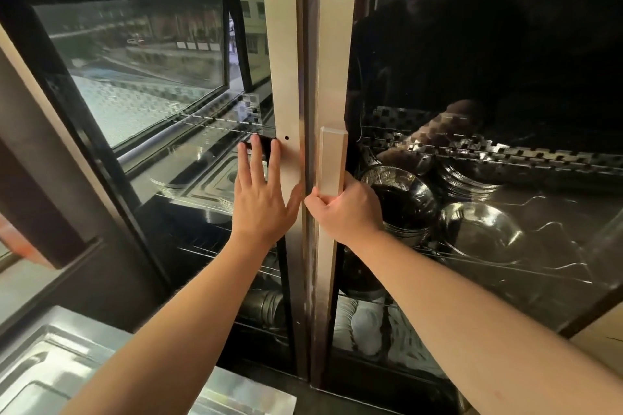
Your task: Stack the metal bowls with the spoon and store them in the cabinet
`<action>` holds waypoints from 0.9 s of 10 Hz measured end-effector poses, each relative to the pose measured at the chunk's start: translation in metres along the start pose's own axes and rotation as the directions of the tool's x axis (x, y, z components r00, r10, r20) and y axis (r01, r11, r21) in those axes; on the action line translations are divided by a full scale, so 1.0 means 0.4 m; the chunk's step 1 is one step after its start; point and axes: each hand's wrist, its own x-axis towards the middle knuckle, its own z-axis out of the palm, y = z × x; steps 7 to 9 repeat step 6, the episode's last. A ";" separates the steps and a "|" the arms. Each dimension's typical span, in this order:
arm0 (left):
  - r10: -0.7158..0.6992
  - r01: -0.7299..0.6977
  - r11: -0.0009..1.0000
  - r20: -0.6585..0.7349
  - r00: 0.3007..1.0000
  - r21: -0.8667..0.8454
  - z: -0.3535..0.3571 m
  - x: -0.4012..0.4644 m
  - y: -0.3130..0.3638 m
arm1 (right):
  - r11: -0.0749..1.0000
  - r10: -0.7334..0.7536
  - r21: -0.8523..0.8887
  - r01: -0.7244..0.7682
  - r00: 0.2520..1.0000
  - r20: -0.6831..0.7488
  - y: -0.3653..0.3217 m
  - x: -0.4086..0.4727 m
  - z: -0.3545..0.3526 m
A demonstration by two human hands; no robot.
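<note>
A steel cabinet with two glass doors fills the view. My left hand (261, 199) lies flat and open against the left door (281, 77), fingers spread near its inner edge. My right hand (344, 209) is closed around the lower end of the vertical handle (332, 158) on the right door (333, 44). Both doors look closed or nearly closed. Behind the right glass, metal bowls (482, 232) and a perforated metal bowl (401, 195) sit on a wire shelf (505, 263). No spoon can be made out.
Stacked metal trays (209, 185) rest behind the left glass. Lower shelves hold metal cups (263, 307) and white dishes (367, 320). A steel tray (50, 364) sits on the counter at the bottom left. The glass reflects windows and a person.
</note>
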 end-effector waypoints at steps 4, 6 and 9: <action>-0.033 0.043 0.998 0.217 0.976 -0.042 -0.130 -0.012 -0.002 | 0.957 0.287 -0.149 -0.248 0.875 0.390 -0.057 -0.003 -0.075; -0.013 0.044 0.990 0.220 0.975 -0.134 -0.242 -0.013 0.020 | 0.965 0.264 -0.131 -0.228 0.830 0.491 -0.130 0.021 -0.221; -0.013 0.044 0.990 0.220 0.975 -0.134 -0.242 -0.013 0.020 | 0.965 0.264 -0.131 -0.228 0.830 0.491 -0.130 0.021 -0.221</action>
